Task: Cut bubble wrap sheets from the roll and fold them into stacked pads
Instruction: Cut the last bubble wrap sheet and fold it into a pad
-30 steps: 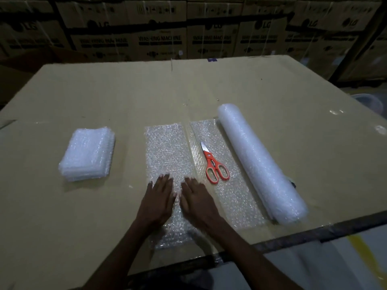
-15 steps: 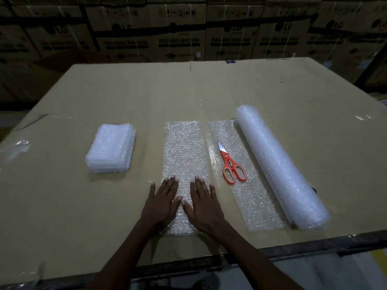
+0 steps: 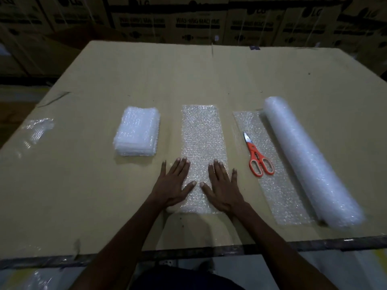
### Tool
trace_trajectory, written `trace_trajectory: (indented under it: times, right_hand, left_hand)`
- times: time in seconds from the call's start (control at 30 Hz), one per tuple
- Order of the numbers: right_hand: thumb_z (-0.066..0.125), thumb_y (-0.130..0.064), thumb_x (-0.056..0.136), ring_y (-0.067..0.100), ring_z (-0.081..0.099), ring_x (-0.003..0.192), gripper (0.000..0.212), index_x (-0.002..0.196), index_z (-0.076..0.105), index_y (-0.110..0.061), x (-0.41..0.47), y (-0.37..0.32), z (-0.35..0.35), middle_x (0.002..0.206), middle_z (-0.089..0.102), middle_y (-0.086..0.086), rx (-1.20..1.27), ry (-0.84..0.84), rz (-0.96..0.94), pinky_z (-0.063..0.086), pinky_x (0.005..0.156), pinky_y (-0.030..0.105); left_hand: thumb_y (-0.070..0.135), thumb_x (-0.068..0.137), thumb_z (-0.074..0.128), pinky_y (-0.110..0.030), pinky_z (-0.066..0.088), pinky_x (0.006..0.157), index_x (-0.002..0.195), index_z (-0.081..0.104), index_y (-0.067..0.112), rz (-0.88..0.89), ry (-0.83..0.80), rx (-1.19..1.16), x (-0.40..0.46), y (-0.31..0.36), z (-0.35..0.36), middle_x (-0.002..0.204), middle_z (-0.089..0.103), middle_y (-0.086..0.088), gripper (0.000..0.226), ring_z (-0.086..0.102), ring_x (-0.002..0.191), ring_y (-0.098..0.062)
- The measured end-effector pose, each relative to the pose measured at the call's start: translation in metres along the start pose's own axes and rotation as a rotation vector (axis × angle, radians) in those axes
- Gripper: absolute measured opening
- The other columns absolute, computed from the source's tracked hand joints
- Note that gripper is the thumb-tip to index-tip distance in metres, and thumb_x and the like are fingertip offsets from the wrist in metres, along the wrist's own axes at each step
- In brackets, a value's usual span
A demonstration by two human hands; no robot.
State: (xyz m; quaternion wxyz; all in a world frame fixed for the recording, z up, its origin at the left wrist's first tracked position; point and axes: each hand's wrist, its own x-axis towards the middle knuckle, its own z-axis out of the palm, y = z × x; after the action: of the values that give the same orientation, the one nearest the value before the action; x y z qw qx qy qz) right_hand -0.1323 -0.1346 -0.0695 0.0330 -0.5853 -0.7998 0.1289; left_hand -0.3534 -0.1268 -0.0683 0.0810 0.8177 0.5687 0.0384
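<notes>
Cardboard-topped table [image 3: 188, 76], cartons behind. Left hand [image 3: 172, 185] & right hand [image 3: 223, 187] lie flat, fingers straight, pressing near end of cut bubble wrap sheet [image 3: 202, 132]. Pad stack [image 3: 137, 131] to left; scissors [image 3: 258, 156] on unrolled wrap by roll [image 3: 310, 158], right.

My view is dim and murky; light falls from above onto the table [image 3: 209, 80], the boxes [image 3: 196, 21] behind sink into gloom, edges bow and soften, and the roll [image 3: 310, 160] glints palely.
</notes>
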Motion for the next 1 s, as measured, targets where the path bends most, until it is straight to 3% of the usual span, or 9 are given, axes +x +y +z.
trace_trajectory:
  times: [0.1,0.17,0.23,0.27,0.33,0.43,0.6,0.83,1.0]
  right_hand:
    - [0.016,-0.073,0.097,0.021,-0.019,0.156,0.080,0.163,0.008,-0.029,-0.007,0.003,-0.015,0.170,-0.012,-0.004,0.085,0.103,-0.012,-0.020,0.117,0.057]
    - [0.039,-0.063,0.097,0.027,0.021,0.154,0.068,0.152,0.045,-0.024,-0.017,0.009,-0.025,0.165,0.032,0.002,0.157,0.269,-0.118,0.011,0.122,0.066]
    - [0.059,-0.047,0.094,0.028,0.055,0.123,0.043,0.120,0.070,-0.015,-0.030,0.018,-0.026,0.129,0.064,0.005,0.231,0.434,-0.256,0.050,0.096,0.055]
    - [0.065,-0.043,0.092,0.024,0.058,0.110,0.033,0.107,0.073,-0.014,-0.036,0.019,-0.026,0.114,0.067,0.001,0.262,0.450,-0.290,0.054,0.082,0.048]
    - [0.072,-0.041,0.088,0.019,0.057,0.097,0.024,0.091,0.071,-0.017,-0.049,0.021,-0.026,0.098,0.065,-0.005,0.286,0.400,-0.320,0.054,0.068,0.043]
    - [0.078,-0.043,0.085,0.019,0.058,0.094,0.028,0.084,0.068,-0.017,-0.057,0.032,-0.016,0.095,0.065,-0.005,0.316,0.329,-0.379,0.052,0.069,0.040]
    - [0.073,-0.041,0.090,0.019,0.061,0.103,0.025,0.092,0.071,-0.016,-0.066,0.042,-0.010,0.109,0.067,-0.002,0.304,0.254,-0.426,0.055,0.075,0.038]
    - [0.054,-0.041,0.098,0.021,0.063,0.075,0.028,0.089,0.067,-0.018,-0.064,0.034,-0.030,0.082,0.069,-0.002,0.307,0.274,-0.339,0.049,0.061,0.038]
    - [0.068,-0.047,0.091,0.012,0.072,0.086,0.033,0.104,0.075,-0.018,-0.043,0.048,-0.053,0.097,0.078,-0.004,0.476,0.201,-0.356,0.054,0.073,0.028]
  left_hand:
    - [0.070,0.097,0.017,-0.052,-0.009,0.121,0.160,0.002,0.018,-0.017,-0.002,-0.129,-0.005,0.003,-0.006,0.166,-0.012,0.002,0.083,-0.012,0.153,-0.016]
    - [0.066,0.098,0.028,-0.047,-0.002,0.122,0.160,0.012,0.018,0.033,0.028,-0.189,-0.012,0.003,-0.009,0.167,-0.002,0.002,0.080,-0.003,0.154,-0.016]
    - [0.062,0.098,0.038,-0.045,0.016,0.122,0.155,0.032,0.016,0.141,0.099,-0.236,-0.021,0.004,-0.010,0.164,0.023,-0.002,0.074,0.020,0.151,-0.018]
    - [0.060,0.096,0.043,-0.044,0.030,0.117,0.148,0.045,0.015,0.219,0.151,-0.244,-0.026,0.005,-0.008,0.158,0.038,-0.005,0.069,0.034,0.145,-0.020]
    - [0.055,0.093,0.053,-0.038,0.053,0.096,0.128,0.065,0.016,0.329,0.264,-0.272,-0.034,0.010,-0.002,0.138,0.060,-0.005,0.054,0.057,0.125,-0.021]
    - [0.057,0.089,0.060,-0.031,0.059,0.076,0.110,0.073,0.021,0.350,0.257,-0.330,-0.048,0.019,0.001,0.126,0.068,0.003,0.043,0.066,0.111,-0.013]
    - [0.058,0.084,0.068,-0.029,0.058,0.079,0.107,0.071,0.023,0.339,0.220,-0.368,-0.058,0.023,0.005,0.131,0.065,0.005,0.042,0.064,0.115,-0.009]
    - [0.042,0.088,0.063,-0.025,0.053,0.071,0.107,0.072,0.021,0.227,0.288,-0.399,-0.057,0.036,-0.003,0.109,0.073,0.005,0.030,0.070,0.093,-0.016]
    - [0.047,0.081,0.067,-0.020,0.052,0.070,0.096,0.078,0.019,-0.070,0.373,-0.731,-0.045,0.050,-0.024,0.086,0.074,0.016,0.034,0.066,0.076,0.009]
